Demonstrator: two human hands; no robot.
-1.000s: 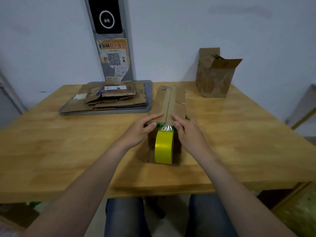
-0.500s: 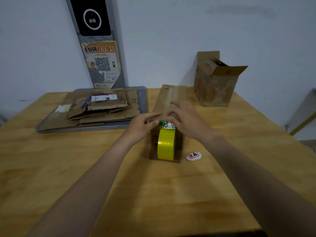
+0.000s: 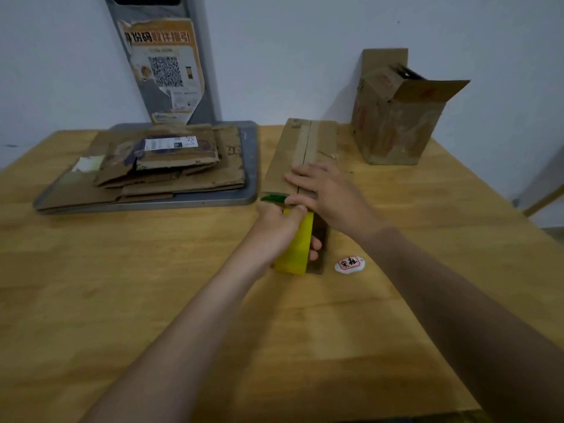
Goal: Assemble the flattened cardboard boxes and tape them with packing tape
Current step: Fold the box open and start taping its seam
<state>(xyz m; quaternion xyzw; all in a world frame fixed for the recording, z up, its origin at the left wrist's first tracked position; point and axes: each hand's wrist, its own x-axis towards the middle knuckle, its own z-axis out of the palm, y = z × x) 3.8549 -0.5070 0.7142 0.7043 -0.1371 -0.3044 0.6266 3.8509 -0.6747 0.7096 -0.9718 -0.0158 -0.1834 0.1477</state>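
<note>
Long brown cardboard box [image 3: 305,148]: lying lengthwise at the middle of a pale wooden table [image 3: 122,300], its two top flaps meeting along a centre seam. The hands and the tape are covering its near end, so how that end is closed cannot be told. The right hand [image 3: 328,190] is resting palm down on the near part of the box top, fingers straight and spread across the seam, grasping nothing. The left hand [image 3: 276,228] is clenching around a yellow roll of packing tape [image 3: 297,251], which is standing on edge against the near end of the box. Its fingertips [image 3: 316,246] are showing past the right side of the roll. A dark green piece [image 3: 273,198] is sticking out just above the left hand at the box's near top edge; it is blurred, and what it belongs to cannot be made out. A small white oval label with a red border and black characters [image 3: 349,264] is lying on the table just right of the roll. A stack of flattened brown cardboard boxes [image 3: 171,169] is sitting on a grey metal tray [image 3: 251,166] at the back left, the upper sheets hiding most of the lower ones. An upright brown cardboard box with open top flaps [image 3: 393,123] is standing at the back right, its inside out of sight. A grey post [image 3: 207,93] bearing a torn orange poster with a QR code [image 3: 166,65] is standing behind the tray, its top being cut off by the frame.
</note>
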